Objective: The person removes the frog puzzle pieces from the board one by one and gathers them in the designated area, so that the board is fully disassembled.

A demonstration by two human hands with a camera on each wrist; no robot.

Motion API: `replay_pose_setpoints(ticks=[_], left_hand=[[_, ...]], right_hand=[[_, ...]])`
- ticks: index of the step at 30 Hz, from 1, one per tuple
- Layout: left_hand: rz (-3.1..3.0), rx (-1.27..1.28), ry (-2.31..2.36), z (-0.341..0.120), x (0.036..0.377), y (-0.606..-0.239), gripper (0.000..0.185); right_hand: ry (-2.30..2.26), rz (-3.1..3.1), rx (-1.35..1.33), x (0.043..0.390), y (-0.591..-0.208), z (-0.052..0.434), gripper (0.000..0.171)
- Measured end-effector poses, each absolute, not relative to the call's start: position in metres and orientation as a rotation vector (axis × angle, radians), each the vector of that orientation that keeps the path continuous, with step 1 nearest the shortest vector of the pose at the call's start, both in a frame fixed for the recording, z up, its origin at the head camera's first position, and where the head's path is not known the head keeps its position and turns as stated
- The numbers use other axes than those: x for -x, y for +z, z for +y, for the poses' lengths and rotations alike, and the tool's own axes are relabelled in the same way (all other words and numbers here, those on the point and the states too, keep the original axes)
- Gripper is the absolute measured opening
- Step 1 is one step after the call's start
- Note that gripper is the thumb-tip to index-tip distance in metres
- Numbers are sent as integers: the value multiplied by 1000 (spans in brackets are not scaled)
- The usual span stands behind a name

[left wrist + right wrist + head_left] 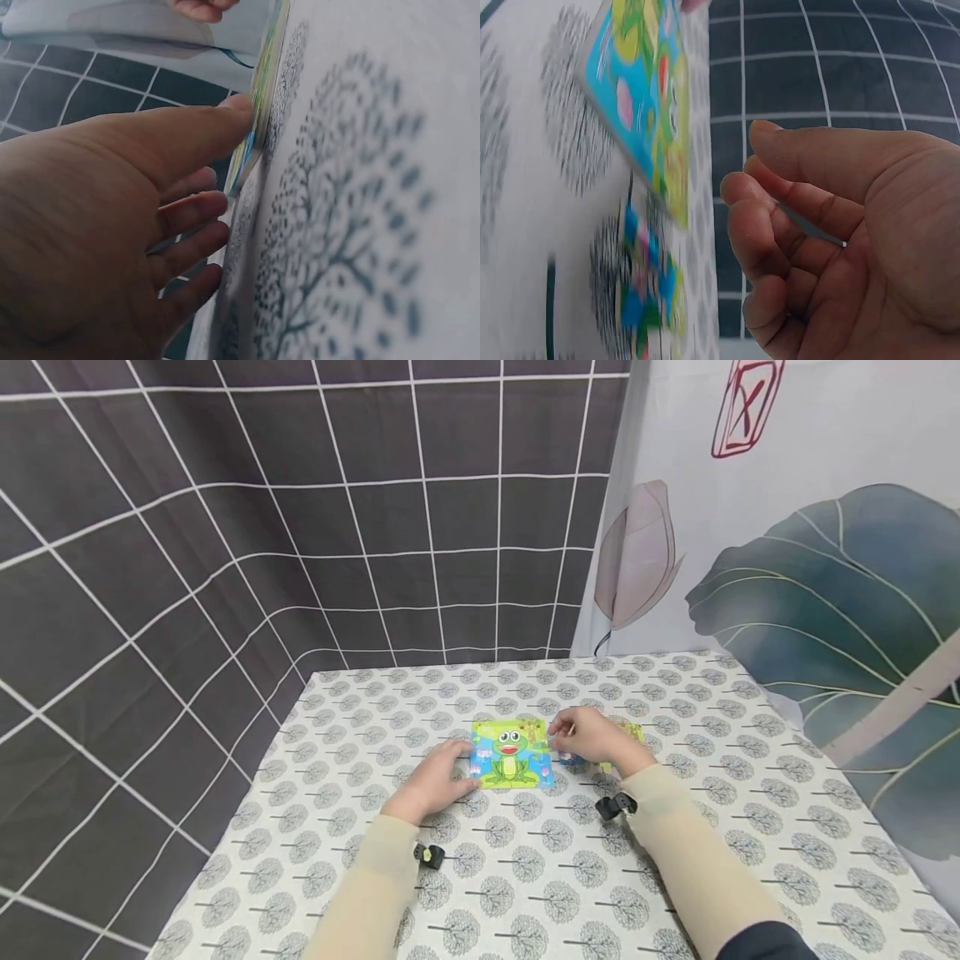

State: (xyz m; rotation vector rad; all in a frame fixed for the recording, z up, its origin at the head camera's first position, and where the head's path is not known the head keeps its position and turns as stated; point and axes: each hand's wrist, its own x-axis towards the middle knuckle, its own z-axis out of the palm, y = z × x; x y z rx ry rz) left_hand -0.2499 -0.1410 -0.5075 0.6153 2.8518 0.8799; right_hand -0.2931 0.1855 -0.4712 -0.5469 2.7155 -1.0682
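Observation:
A flat frog picture board [511,755], green, blue and yellow, lies on the patterned cloth in the head view. At its left edge is my left hand [437,782], fingers and thumb extended; in the left wrist view the thumb [199,131] is right at the board's edge. My right hand [590,735] hovers by the board's right side, fingers loosely bent, with nothing visible in its grasp in the right wrist view. Partly hidden beneath this hand are small colourful pieces [646,281], blurred in the right wrist view.
A white cloth [540,868] printed with grey trees covers the table. Behind it hangs a dark curtain [457,518] with a white grid, and to the right a pale curtain [810,485] with large leaves. Both wrists carry black straps, such as the right strap [617,806].

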Motion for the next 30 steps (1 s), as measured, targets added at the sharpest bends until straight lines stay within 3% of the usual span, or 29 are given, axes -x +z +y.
replay_pose_setpoints(ticks=[13, 22, 30], left_hand=[[2785, -579, 966, -150, 252, -516, 72], [2780, -573, 963, -149, 252, -513, 71], [2786, -568, 939, -149, 252, -513, 71]], right_hand=[[-1044, 2628, 622, 299, -479, 115, 14], [-956, 2664, 646, 300, -495, 92, 23], [-875, 2738, 644, 293, -498, 83, 19]])
